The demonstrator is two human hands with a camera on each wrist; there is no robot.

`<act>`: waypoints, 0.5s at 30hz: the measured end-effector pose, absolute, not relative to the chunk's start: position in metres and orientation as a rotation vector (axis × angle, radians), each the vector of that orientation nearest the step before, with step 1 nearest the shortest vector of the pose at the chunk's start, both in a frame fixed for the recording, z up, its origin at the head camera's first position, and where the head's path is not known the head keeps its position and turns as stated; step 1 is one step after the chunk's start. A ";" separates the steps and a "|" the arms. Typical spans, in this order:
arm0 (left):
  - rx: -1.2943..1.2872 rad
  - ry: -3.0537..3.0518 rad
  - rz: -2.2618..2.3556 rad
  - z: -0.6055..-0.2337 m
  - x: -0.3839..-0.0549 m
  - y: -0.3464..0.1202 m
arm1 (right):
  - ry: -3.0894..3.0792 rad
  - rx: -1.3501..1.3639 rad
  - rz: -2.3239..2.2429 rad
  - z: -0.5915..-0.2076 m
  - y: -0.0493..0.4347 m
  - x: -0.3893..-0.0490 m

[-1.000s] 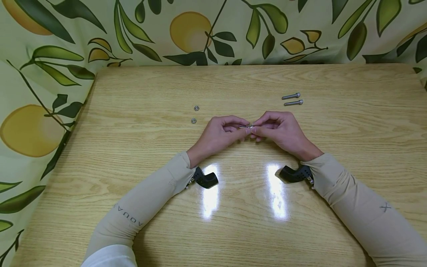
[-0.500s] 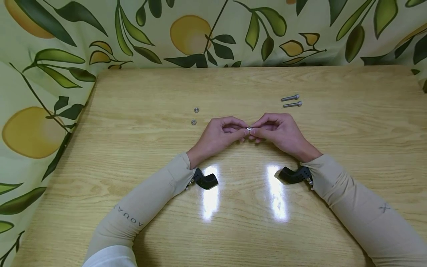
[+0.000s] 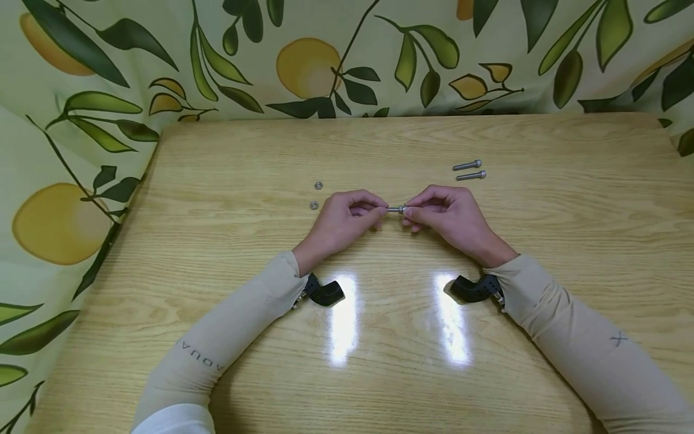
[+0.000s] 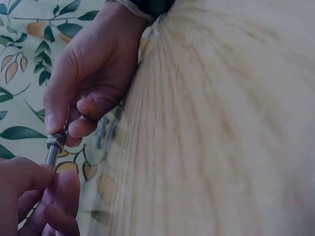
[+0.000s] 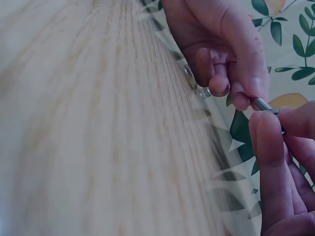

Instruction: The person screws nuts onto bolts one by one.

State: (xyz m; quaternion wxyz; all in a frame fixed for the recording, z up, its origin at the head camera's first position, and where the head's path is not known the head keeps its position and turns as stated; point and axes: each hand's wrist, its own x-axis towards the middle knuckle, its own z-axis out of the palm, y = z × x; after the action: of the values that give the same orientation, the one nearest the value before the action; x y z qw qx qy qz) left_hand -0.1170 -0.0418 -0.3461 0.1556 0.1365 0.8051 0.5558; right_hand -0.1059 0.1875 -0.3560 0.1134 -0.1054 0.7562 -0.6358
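Observation:
A metal bolt (image 3: 394,210) spans the gap between both hands, lying level above the table, with a hex nut (image 4: 55,141) around it near its right end. My left hand (image 3: 338,220) pinches the threaded shaft close to its left tip. At the other end, the thumb and fingertips of my right hand (image 3: 452,217) grip the bolt beside the nut; those fingers partly cover that end. The right wrist view shows bare thread (image 5: 263,104) between the two hands. Two loose nuts, a far one (image 3: 318,185) and a nearer one (image 3: 314,205), lie beyond my left hand.
Two socket-head bolts, the farther (image 3: 467,164) and the nearer (image 3: 471,175), lie side by side beyond my right hand. The wooden table (image 3: 260,157) meets a leaf-and-fruit patterned cloth (image 3: 238,66) at its back and left edges. Black wrist mounts (image 3: 324,292) hang under both sleeves.
My left hand has drawn away to the left, from touching the right fingertips to pinching the shaft's far end, so thread and nut now show. My right hand has hardly moved.

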 end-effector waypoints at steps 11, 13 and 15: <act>0.451 2.435 1.423 -0.343 -0.123 -0.040 | 2.301 -0.259 -1.732 -0.353 0.184 -0.112; 0.472 2.457 1.347 -0.342 -0.125 -0.039 | 2.357 -0.278 -1.659 -0.350 0.183 -0.112; 0.494 2.472 1.276 -0.341 -0.125 -0.039 | 2.421 -0.309 -1.576 -0.347 0.182 -0.112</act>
State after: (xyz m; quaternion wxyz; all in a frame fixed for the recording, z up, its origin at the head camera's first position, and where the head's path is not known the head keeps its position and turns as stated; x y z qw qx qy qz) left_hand -0.1255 -0.0393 -0.3414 0.1576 0.1727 0.8639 0.4460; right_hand -0.1122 0.1819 -0.3473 0.1179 -0.1057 0.8276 -0.5386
